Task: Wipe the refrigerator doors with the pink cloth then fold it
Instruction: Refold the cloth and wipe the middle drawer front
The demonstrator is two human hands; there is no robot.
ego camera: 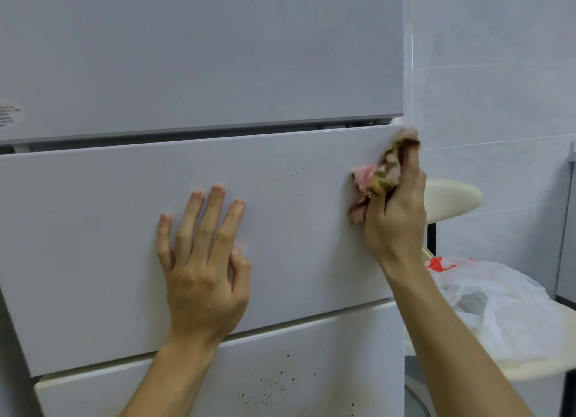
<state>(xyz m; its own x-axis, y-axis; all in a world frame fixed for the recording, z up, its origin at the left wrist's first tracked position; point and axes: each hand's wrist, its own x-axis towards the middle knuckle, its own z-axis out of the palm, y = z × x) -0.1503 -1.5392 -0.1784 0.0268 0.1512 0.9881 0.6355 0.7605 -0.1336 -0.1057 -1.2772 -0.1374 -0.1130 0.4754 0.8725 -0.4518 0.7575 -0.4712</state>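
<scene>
Cloth (375,182), pink with olive blotches, is bunched against the middle door (93,229) of the refrigerator, at that door's upper right corner, touching its front and reaching up to its top edge. The right hand (396,217) grasps the cloth, fingers curled round the wad and pressing it to the door, with the forearm running down and to the right, off the door's right edge. The left hand (202,260) is released and holds nothing: it lies flat on the middle door near its centre, four fingers straight and spread, pointing up, the thumb bent beside the palm, and the wrist crossing the door's bottom edge. The two hands are well apart on this door. A few faint specks mark the door between the left hand and the cloth. Above the middle door, across a dark gap, is the upper door (187,58), with a round sticker (9,112) at its left side; its print is too blurred to read. Below the middle door is the lower door (280,370), dotted with dark specks (274,385). To the right of the middle door, behind the right hand, is a cream seat (448,195) on a dark post, and lower down a white plastic bag (498,307) with red print lies on a pale table (514,373). A tiled wall (498,73) rises to the right of the door.
</scene>
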